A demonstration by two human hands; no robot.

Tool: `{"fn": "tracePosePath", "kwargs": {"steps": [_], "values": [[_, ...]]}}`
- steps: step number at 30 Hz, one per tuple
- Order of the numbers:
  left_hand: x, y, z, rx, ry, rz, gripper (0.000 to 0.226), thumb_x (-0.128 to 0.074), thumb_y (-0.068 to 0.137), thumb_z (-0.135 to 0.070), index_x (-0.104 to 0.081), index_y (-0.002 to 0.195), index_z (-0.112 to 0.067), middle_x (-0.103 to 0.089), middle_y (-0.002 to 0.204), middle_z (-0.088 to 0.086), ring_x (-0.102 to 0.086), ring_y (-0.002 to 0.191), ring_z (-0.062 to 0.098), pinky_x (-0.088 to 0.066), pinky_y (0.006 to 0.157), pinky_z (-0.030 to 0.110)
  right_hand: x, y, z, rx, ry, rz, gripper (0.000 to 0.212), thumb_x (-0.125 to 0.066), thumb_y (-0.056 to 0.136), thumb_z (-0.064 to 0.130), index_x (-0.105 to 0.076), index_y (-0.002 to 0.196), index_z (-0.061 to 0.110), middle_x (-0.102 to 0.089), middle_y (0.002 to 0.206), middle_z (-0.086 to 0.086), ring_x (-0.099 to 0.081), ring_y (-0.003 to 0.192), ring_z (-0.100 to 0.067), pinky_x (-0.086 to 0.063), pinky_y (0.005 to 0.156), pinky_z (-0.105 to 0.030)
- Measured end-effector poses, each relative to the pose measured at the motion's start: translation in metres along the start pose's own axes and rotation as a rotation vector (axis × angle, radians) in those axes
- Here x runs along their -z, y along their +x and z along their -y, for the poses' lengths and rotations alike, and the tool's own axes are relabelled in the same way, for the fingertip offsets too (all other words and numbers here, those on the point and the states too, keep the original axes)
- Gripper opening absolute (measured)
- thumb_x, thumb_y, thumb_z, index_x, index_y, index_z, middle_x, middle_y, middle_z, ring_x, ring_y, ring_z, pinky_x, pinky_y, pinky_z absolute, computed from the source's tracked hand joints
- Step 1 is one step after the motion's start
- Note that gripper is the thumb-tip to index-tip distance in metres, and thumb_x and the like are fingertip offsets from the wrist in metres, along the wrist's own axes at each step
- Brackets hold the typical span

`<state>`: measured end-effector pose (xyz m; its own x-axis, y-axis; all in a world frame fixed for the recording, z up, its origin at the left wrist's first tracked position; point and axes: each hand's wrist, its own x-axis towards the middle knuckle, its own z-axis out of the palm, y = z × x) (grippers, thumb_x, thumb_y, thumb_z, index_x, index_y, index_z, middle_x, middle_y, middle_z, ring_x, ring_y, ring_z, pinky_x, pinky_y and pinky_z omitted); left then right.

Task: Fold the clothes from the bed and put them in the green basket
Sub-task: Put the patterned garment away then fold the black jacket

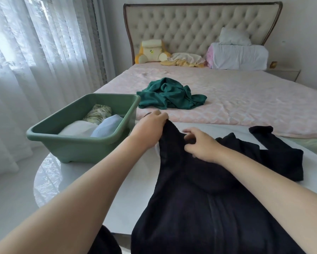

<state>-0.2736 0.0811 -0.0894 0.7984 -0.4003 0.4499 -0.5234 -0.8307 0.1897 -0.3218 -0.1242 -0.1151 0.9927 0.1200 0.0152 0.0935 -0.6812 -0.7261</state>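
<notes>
A black garment (pixel 200 189) lies spread over the white round table (pixel 102 189) in front of me, one sleeve stretched out to the right. My left hand (pixel 151 123) pinches its far top edge. My right hand (pixel 201 143) rests on the cloth just to the right, fingers curled into the fabric. The green basket (pixel 71 143) stands on the table's left side and holds a few folded pieces: a white, a pale blue and a patterned one. A crumpled dark green garment (pixel 170 94) lies on the pink bed (pixel 245 99) beyond.
At the head of the bed sit a yellow plush toy (pixel 152 52), a crumpled yellow cloth (pixel 185 60) and stacked white pillows (pixel 238 55). Sheer curtains (pixel 34 52) hang along the left. A nightstand (pixel 284 73) stands at the far right.
</notes>
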Motion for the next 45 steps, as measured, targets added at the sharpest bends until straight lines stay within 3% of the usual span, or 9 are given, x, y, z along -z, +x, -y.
{"fn": "tracePosePath", "kwargs": {"steps": [3, 7, 13, 17, 21, 28, 33, 40, 45], "values": [[-0.001, -0.005, -0.025, -0.282, -0.222, -0.009, 0.025, -0.053, 0.093, -0.001, -0.073, 0.104, -0.012, -0.057, 0.134, 0.007, -0.055, 0.12, 0.023, -0.037, 0.106, 0.025, 0.017, -0.002, 0.008, 0.031, 0.073, -0.129, 0.074, -0.061, 0.088, 0.019, -0.027, 0.151, 0.038, -0.044, 0.139, 0.009, -0.065, 0.092, -0.018, -0.046, 0.069, -0.029], [-0.012, -0.015, -0.068, -0.234, -0.501, 0.321, 0.047, -0.05, 0.079, 0.006, -0.078, 0.084, -0.031, -0.063, 0.132, -0.014, -0.056, 0.117, 0.003, -0.027, 0.107, 0.008, 0.036, -0.013, 0.004, 0.045, -0.015, -0.117, 0.085, -0.048, 0.088, -0.002, -0.024, 0.152, 0.048, -0.041, 0.135, 0.011, -0.056, 0.105, -0.019, -0.044, 0.071, -0.019], [-0.03, -0.009, -0.059, -0.008, -0.727, 0.527, 0.058, -0.045, 0.08, 0.022, -0.073, 0.065, -0.026, -0.077, 0.095, -0.005, -0.07, 0.098, 0.005, -0.056, 0.094, 0.03, 0.039, -0.032, -0.024, -0.055, -0.535, 0.266, 0.073, -0.042, 0.083, 0.001, -0.052, 0.136, 0.05, -0.055, 0.12, 0.015, -0.055, 0.11, -0.013, -0.049, 0.085, -0.029], [-0.023, -0.011, -0.04, 0.076, -0.415, 0.322, 0.052, -0.031, 0.076, 0.011, -0.066, 0.07, -0.027, -0.068, 0.081, -0.008, -0.065, 0.083, 0.016, -0.054, 0.07, 0.026, 0.045, -0.034, -0.021, 0.009, -0.817, 0.084, 0.032, -0.055, 0.083, 0.014, -0.071, 0.104, 0.034, -0.065, 0.099, 0.01, -0.061, 0.1, -0.021, -0.047, 0.082, -0.033], [-0.03, -0.021, -0.021, 0.025, -0.144, 0.464, 0.053, -0.041, 0.076, 0.005, -0.064, 0.103, -0.034, -0.059, 0.104, -0.018, -0.057, 0.097, 0.012, -0.049, 0.074, 0.026, 0.056, -0.028, -0.021, 0.019, -1.004, -0.243, 0.019, -0.059, 0.087, 0.044, -0.063, 0.082, 0.026, -0.061, 0.092, 0.003, -0.06, 0.097, -0.023, -0.04, 0.081, -0.034], [-0.034, -0.018, -0.012, -0.16, 0.002, 0.628, 0.059, -0.056, 0.079, -0.012, -0.06, 0.128, -0.045, -0.052, 0.132, -0.018, -0.038, 0.116, 0.015, -0.037, 0.102, 0.032, 0.056, -0.031, -0.017, -0.373, -1.296, -0.005, 0.034, -0.055, 0.086, 0.029, -0.062, 0.118, 0.021, -0.059, 0.121, -0.005, -0.048, 0.118, -0.026, -0.034, 0.104, -0.04], [-0.035, -0.016, -0.011, -0.053, -0.093, 0.494, 0.031, -0.053, 0.089, -0.017, -0.072, 0.11, -0.027, -0.065, 0.117, -0.012, -0.054, 0.112, 0.015, -0.041, 0.103, 0.031, 0.046, -0.034, -0.016, 0.17, -0.758, 0.177, 0.07, -0.056, 0.079, 0.003, -0.05, 0.138, 0.038, -0.05, 0.137, 0.008, -0.045, 0.129, -0.017, -0.036, 0.112, -0.036], [-0.013, -0.001, -0.018, 0.167, -0.411, 0.148, 0.03, -0.038, 0.092, -0.007, -0.065, 0.085, -0.018, -0.062, 0.081, -0.006, -0.055, 0.077, 0.014, -0.039, 0.06, 0.023, 0.037, -0.035, -0.004, 0.029, -0.551, 0.237, 0.076, -0.058, 0.084, 0.017, -0.029, 0.149, 0.042, -0.055, 0.1, 0.012, -0.058, 0.098, -0.014, -0.051, 0.083, -0.03], [-0.012, 0.009, -0.012, 0.043, 0.047, 0.312, 0.023, -0.035, 0.095, -0.018, -0.056, 0.092, -0.025, -0.061, 0.086, -0.004, -0.053, 0.081, 0.02, -0.033, 0.057, 0.029, 0.036, -0.032, -0.011, -0.12, -0.455, 0.364, 0.068, -0.056, 0.083, 0.042, -0.033, 0.147, 0.045, -0.056, 0.104, 0.013, -0.057, 0.1, -0.015, -0.047, 0.087, -0.033]]}}
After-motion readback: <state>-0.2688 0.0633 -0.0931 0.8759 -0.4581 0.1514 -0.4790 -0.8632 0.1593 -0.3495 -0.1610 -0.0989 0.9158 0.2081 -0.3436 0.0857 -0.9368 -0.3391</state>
